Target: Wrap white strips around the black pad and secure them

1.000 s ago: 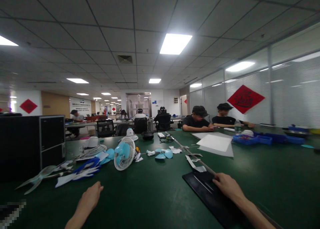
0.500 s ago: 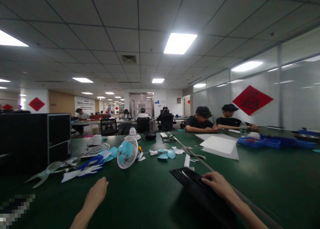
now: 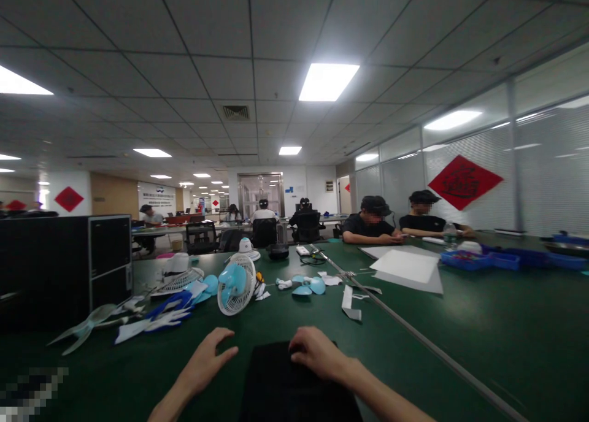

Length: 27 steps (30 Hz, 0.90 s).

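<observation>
A flat black item [image 3: 294, 388], perhaps a pouch or bag, lies on the green table [image 3: 391, 360] in front of me, its near end cut off by the frame. My right hand [image 3: 317, 354] is over its far edge with curled fingers gripping it; the fingertips are partly hidden. Just left of the black item, my left hand [image 3: 209, 357] hovers empty, thumb and fingers apart. Beyond both hands stands a small white fan with blue blades [image 3: 235, 284].
White-and-blue gloves [image 3: 156, 321] and loose blue fan blades [image 3: 308, 285] lie further back. A black computer case [image 3: 109, 256] stands left. A metal strip [image 3: 414, 330] crosses the table. White sheets [image 3: 405, 265] and blue trays [image 3: 464, 260] are at right, near two seated people.
My right hand has brought the black item from the right to the middle, from tilted to flatter. My left hand has moved right towards it and its fingers have spread.
</observation>
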Available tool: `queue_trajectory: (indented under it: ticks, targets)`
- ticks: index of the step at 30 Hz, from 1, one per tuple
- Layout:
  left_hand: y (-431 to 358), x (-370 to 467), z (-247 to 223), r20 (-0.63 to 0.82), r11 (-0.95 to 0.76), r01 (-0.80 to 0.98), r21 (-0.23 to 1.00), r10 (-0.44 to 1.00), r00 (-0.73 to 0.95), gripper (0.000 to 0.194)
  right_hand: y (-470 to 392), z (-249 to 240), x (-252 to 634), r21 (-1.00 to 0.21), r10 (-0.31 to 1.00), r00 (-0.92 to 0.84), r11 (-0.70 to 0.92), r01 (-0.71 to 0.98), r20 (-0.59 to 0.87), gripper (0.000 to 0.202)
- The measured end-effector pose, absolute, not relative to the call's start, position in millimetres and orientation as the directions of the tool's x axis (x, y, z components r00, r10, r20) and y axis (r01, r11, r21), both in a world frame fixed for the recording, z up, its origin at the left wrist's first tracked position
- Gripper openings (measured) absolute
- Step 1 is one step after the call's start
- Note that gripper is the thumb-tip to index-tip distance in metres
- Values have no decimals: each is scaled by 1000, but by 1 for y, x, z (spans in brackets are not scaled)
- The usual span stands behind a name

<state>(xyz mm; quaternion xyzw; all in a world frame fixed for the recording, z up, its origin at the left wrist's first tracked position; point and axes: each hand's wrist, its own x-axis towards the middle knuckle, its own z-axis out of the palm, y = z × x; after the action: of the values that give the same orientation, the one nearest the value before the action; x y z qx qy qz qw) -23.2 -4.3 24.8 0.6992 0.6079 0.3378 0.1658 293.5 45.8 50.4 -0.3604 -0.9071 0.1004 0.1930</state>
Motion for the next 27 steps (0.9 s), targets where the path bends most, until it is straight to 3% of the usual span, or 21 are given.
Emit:
queue_trajectory:
  ticks: [6, 11, 14, 18, 27]
  targets:
    - [-6, -8, 12, 182, -201, 773, 602, 977, 113, 83, 59, 27, 252, -283, 612, -744, 788, 546, 267, 22]
    - [-9, 3, 9, 115, -207, 781, 589, 978, 173, 87, 68, 22, 257, -252, 641, -681, 766, 591, 353, 24]
    - [-12, 8, 13, 104, -226, 775, 590, 973, 204, 83, 87, 26, 285, -233, 746, -519, 640, 732, 417, 31]
    - [-15, 12, 19, 87, -217, 787, 578, 975, 205, 86, 121, 29, 339, -206, 836, -262, 399, 893, 482, 25]
    - [-13, 11, 19, 45, -181, 801, 571, 981, 190, 89, 155, 11, 400, -193, 902, 0, 92, 977, 431, 27]
